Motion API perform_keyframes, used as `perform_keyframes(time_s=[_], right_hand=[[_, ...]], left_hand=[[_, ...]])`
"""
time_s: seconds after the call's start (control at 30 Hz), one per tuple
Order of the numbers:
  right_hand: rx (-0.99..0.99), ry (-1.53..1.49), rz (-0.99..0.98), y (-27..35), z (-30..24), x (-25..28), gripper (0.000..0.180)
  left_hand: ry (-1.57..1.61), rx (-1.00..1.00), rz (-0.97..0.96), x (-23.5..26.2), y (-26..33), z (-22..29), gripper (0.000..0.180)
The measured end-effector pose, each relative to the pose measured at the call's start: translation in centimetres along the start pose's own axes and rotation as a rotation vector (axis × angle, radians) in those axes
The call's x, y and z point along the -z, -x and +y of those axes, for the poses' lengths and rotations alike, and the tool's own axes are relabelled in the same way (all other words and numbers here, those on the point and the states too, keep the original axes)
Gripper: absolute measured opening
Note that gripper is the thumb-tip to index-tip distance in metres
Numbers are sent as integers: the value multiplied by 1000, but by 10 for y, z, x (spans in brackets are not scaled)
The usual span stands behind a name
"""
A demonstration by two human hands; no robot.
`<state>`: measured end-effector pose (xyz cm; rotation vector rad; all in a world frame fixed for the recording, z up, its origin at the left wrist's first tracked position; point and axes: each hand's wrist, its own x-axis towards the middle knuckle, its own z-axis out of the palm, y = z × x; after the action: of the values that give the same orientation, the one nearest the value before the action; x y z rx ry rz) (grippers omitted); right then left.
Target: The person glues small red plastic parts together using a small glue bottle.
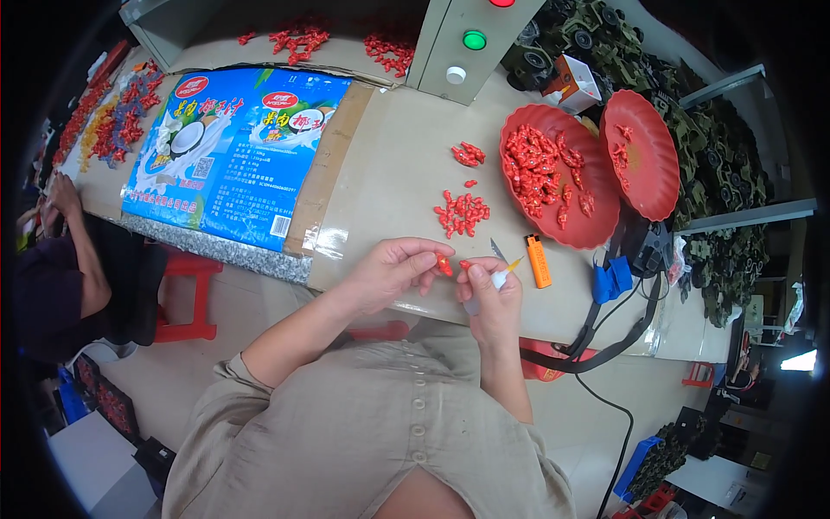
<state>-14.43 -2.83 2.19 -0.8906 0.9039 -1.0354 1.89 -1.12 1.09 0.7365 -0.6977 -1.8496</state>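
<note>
Over table edge (553, 331), close together, left hand (399, 272) pinches red piece (444, 265); right hand (497, 303) pinches another piece (464, 265), holding yellow-tipped bottle (500, 279).

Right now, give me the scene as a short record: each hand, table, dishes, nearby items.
Left hand: holds a small red piece
Right hand: holds a white bottle with a yellow tip, plus another red piece
Table: small red piles
Dishes: two, red, both holding red pieces
Beside right hand: orange lighter

A small, knobbly, glossy red piece (444, 265) sits pinched in the left hand (393, 275); a partly hidden red bit (464, 264) and tilted white bottle (499, 279) with yellow nozzle (514, 265), in the right hand (495, 310).
</note>
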Motion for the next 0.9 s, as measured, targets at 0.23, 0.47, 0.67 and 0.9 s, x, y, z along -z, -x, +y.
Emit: perform_keyframes(time_s=[0.23,0.47,0.67,0.9], right_hand=[[130,125,38,5,6,-4,9],[177,197,-17,7,6,-3,9],[159,268,-4,8,5,-4,10],[177,376,25,8,5,-7,10]], left_hand=[[-63,-22,-13,3,0,-3,24],[-129,-45,17,0,0,-3,22],[-159,-51,11,1,0,-5,22],[-242,-77,18,1,1,-5,22]])
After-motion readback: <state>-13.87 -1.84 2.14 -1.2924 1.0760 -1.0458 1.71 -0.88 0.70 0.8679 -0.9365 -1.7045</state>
